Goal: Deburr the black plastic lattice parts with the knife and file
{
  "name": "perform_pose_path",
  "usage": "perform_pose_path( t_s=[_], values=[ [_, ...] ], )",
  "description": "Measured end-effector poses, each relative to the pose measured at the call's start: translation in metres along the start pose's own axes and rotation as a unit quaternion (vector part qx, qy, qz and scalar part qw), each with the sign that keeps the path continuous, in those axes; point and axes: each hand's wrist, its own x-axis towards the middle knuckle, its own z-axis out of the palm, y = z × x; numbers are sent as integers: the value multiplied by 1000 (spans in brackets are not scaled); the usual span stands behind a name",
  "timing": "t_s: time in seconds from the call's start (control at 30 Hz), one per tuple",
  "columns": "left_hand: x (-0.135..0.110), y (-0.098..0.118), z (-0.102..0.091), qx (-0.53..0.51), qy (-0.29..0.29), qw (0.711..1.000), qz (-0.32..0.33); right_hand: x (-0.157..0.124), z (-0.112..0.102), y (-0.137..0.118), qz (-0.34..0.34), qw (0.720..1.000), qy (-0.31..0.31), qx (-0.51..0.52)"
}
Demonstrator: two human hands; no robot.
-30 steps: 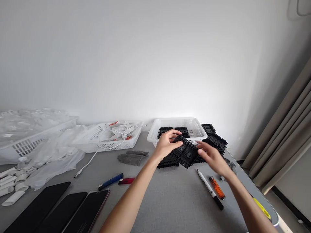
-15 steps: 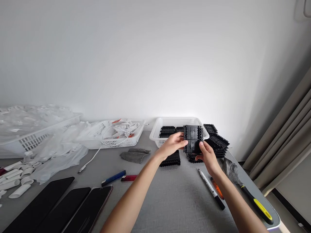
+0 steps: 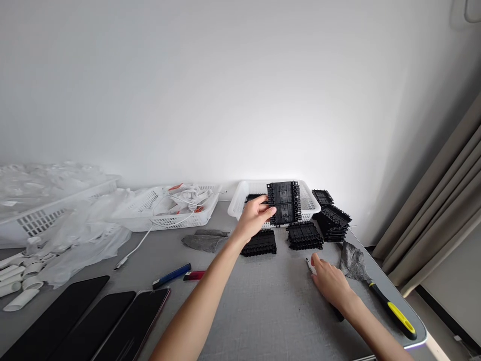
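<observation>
My left hand [image 3: 256, 216] is closed on the left edge of a black plastic plate [image 3: 284, 203] with toothed sides, held upright before a white basket [image 3: 236, 208]. Low over the table, my right hand [image 3: 330, 282] has its fingers closed around a white marker [image 3: 310, 265]. The marker's tip and black end show on either side of the hand, while its middle is hidden. Below the raised plate lie two stacks of similar black plates, a left stack [image 3: 260, 242] and a right stack [image 3: 304, 235]. More black plates [image 3: 332, 220] are piled right of the basket.
A yellow-and-black handled tool [image 3: 394, 313] with a grey-wrapped head lies by the right edge. Leftward are a blue box cutter [image 3: 172, 276], a red one [image 3: 193, 275], grey cloth pieces [image 3: 203, 240], phones [image 3: 131, 326], a basket with cables [image 3: 188, 219] and white tubes [image 3: 22, 300].
My right hand has let go of the black plate and moved down to the marker, covering the orange cutter. My left hand alone holds the plate, slightly further left and higher.
</observation>
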Motion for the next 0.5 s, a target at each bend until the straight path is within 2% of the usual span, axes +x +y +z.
perform_pose_path(
  t_s=[0.1,0.17,0.2,0.27,0.33,0.43,0.5],
  values=[
    [0,2,-2,-13,13,1000,17,-1,-8,-6,-33,999,12,8],
    [1,3,-4,-27,18,999,37,-3,-25,-9,-82,993,23,81],
    [1,4,-4,-33,19,998,47,-5,-37,-10,-127,981,22,143],
    [1,6,-5,-41,17,997,63,-7,-64,-7,-228,931,-6,286],
    [0,10,-5,-49,16,996,73,-7,-94,-2,-284,868,4,407],
    [-2,15,-5,-75,15,993,87,1,-136,4,-292,777,68,553],
    [-3,17,-5,-92,19,991,94,10,-156,2,-282,731,154,602]
  ],
)
